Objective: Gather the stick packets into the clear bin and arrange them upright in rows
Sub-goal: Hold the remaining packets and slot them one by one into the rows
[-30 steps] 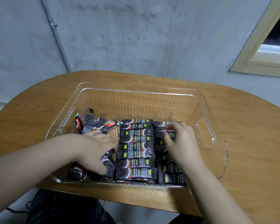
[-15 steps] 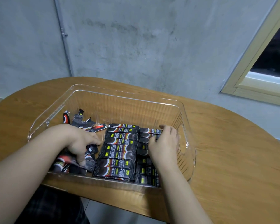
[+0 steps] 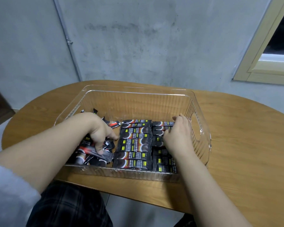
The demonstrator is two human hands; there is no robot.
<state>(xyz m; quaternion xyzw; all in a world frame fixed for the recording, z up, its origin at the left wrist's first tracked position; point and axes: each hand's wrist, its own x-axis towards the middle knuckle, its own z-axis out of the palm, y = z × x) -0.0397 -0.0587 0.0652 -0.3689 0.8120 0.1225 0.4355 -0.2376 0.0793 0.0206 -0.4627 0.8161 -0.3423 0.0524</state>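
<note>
Hands both down in the bin (image 3: 202, 128), sorting packets.

Bin sits on the wooden table (image 3: 246, 145), and everything below is placed relative to it. My left hand (image 3: 99, 131) is over the bin's left side, fingers curled down into the loose pile (image 3: 95, 154) of jumbled packets there, thumb pressing on one; can't say for sure whether I've actually got one gripped. My right hand (image 3: 179, 136) is near the bin's right wall, fingers curled around the ends of the right row (image 3: 162, 163), pinching at the top packets. Middle of the bin has the neat row (image 3: 134, 145), packets stacked one against the next, touching the right row. A few stray packets poke up in the bin's back left corner.
</note>
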